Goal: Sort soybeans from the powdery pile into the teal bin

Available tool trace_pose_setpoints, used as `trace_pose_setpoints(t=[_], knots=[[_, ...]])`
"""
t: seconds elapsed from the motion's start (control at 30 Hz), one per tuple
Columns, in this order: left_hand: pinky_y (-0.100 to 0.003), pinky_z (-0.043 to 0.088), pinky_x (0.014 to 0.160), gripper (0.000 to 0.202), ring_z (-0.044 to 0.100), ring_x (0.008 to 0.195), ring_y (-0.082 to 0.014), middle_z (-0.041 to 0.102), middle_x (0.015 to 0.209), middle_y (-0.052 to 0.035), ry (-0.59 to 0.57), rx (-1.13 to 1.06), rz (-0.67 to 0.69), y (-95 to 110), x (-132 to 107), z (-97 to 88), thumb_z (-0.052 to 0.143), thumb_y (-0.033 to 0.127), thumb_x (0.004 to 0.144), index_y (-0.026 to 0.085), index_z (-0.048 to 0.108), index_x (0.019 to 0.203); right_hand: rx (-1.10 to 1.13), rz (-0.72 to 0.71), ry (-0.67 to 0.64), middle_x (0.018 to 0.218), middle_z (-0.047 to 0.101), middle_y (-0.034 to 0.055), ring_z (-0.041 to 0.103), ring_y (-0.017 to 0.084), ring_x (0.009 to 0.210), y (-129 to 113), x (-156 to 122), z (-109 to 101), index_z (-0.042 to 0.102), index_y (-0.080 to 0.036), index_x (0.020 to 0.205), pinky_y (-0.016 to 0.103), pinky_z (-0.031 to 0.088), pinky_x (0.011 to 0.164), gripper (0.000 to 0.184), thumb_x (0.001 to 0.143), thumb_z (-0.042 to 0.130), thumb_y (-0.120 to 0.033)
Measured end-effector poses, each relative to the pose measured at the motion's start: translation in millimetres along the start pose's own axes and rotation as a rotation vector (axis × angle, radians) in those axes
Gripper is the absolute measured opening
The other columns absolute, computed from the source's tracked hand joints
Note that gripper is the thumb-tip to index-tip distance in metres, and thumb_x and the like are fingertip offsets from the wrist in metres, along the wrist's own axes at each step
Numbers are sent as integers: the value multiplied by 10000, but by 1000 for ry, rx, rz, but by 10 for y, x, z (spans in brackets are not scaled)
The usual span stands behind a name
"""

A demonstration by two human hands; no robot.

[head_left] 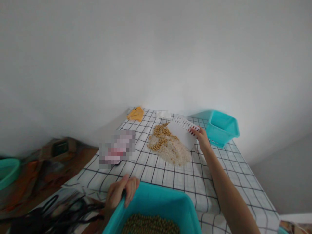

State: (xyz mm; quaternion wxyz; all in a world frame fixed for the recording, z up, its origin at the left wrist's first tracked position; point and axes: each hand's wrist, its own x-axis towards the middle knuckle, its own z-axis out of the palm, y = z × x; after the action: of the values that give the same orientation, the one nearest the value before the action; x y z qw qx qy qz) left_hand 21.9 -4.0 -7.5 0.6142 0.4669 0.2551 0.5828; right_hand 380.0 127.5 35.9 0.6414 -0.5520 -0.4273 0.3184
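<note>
My right hand (201,136) reaches out over the checked tablecloth (170,178) and grips a white slotted plastic scoop (183,131). The scoop's edge rests against a heap of white rice mixed with yellow beans (168,146). My left hand (120,192) is closed over the rim of a turquoise tub (156,201) at the near edge. That tub holds greenish beans (151,225).
A second turquoise tub (220,127) stands at the far right of the table. An orange cloth (136,113) and a white scrap (163,114) lie by the wall. A blurred pink-white item (117,149) sits left of the heap. Dark cords (48,214) and clutter lie at left.
</note>
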Motion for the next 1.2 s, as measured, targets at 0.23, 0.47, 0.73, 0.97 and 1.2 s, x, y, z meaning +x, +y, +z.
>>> trace_pose_setpoints(t=[0.23,0.47,0.73,0.97,1.2], knots=[[-407,282,610,714,352,363,-158,430,300,-8,-31,3,10,-125,-5,-118,282,304,1026,227,481,345,-68,-132,-67,721,703,33,565,178,628,-70,-46,28,684,-181,837,295,402,603,355,685,750,-495],[-399,302,624,714,362,380,-151,451,310,-6,-22,6,-10,-52,9,-89,313,329,1027,228,514,349,-188,-222,-101,737,695,33,565,183,627,-95,-61,16,669,-203,874,301,402,598,320,754,700,-497],[-373,328,612,712,368,379,-134,414,288,3,-61,54,-35,85,80,31,417,473,984,209,439,324,-198,-225,-50,706,661,24,525,172,615,-144,-72,16,659,-200,867,294,382,571,344,742,696,-518],[-375,361,625,694,350,362,-123,392,280,1,-42,78,8,-35,83,-57,361,415,1001,209,384,339,-160,-224,-28,710,663,21,515,169,612,-130,-27,6,670,-195,860,301,379,582,336,717,717,-496],[-370,367,624,696,307,346,-117,323,266,16,12,143,-10,-4,99,-51,358,427,994,211,332,332,-102,-219,-15,705,683,38,576,222,657,-102,39,7,676,-209,854,327,407,606,304,695,728,-462]])
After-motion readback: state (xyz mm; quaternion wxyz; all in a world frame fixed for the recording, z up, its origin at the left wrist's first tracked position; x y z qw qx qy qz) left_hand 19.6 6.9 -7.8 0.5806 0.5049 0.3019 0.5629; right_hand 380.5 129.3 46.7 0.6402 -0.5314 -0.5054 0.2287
